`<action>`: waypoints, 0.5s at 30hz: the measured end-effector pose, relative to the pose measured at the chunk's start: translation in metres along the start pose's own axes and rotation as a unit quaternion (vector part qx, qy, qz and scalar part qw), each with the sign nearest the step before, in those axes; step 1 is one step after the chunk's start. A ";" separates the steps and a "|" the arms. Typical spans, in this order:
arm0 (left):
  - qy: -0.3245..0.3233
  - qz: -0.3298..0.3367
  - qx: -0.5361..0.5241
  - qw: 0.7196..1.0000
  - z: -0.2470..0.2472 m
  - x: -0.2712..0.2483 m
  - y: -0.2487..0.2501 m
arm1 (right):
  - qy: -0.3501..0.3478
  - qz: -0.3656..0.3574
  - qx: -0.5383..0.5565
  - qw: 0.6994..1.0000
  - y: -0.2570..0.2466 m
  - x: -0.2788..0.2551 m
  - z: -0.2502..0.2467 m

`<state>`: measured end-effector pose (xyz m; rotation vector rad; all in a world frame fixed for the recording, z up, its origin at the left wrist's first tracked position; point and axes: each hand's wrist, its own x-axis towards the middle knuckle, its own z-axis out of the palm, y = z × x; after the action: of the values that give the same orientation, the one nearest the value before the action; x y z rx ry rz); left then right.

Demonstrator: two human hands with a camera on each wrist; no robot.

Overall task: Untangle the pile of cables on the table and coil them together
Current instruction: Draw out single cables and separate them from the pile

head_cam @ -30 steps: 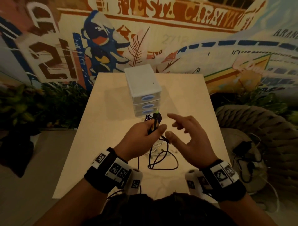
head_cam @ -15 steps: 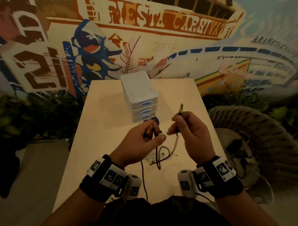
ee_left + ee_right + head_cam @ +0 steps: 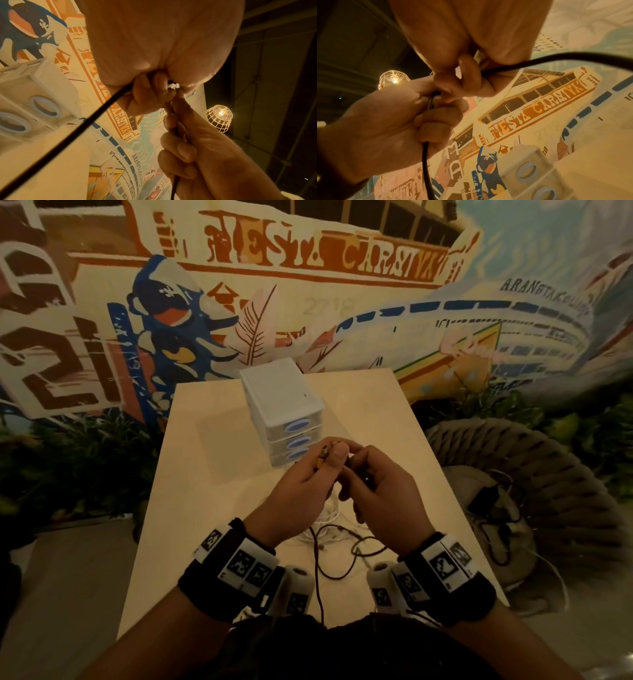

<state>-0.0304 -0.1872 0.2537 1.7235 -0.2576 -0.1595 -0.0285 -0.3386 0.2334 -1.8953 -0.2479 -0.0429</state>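
Black cable (image 3: pixel 317 573) loops on the table (image 3: pixel 219 474) nearest the body and rises into both hands, which have closed together since a moment ago. The left hand (image 3: pixel 301 491) and right hand (image 3: pixel 380 491) each curl round it, touching. Only the wrist views show a lamp (image 3: pixel 217 117); beyond stand drawers (image 3: pixel 284 412).

Only readable stuff you've got is on the wall mural (image 3: pixel 342 302) behind your desk. Big brown "21" on the left, a faint "2718" in the middle, and "ARANETA" lettered over the white domed building on the right. The orange banner lettering up top is too stylized to make out. Wristband markers (image 3: pixel 248 565) are just codes, no text.
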 end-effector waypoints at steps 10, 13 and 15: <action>0.170 0.009 -0.055 0.984 -0.033 0.013 -0.009 | -0.152 0.029 -0.094 0.984 0.046 -0.010 -0.012; 0.222 0.010 -0.147 0.964 -0.045 0.013 -0.007 | -0.175 0.075 -0.178 0.965 0.091 -0.028 -0.026; 0.246 0.008 -0.186 0.951 -0.052 0.012 -0.008 | -0.177 0.126 -0.188 0.958 0.118 -0.046 -0.036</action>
<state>-0.0051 -0.1397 0.2545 1.3317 0.1240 0.2225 -0.0470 -0.4157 0.1286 -2.2956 -0.2504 0.4538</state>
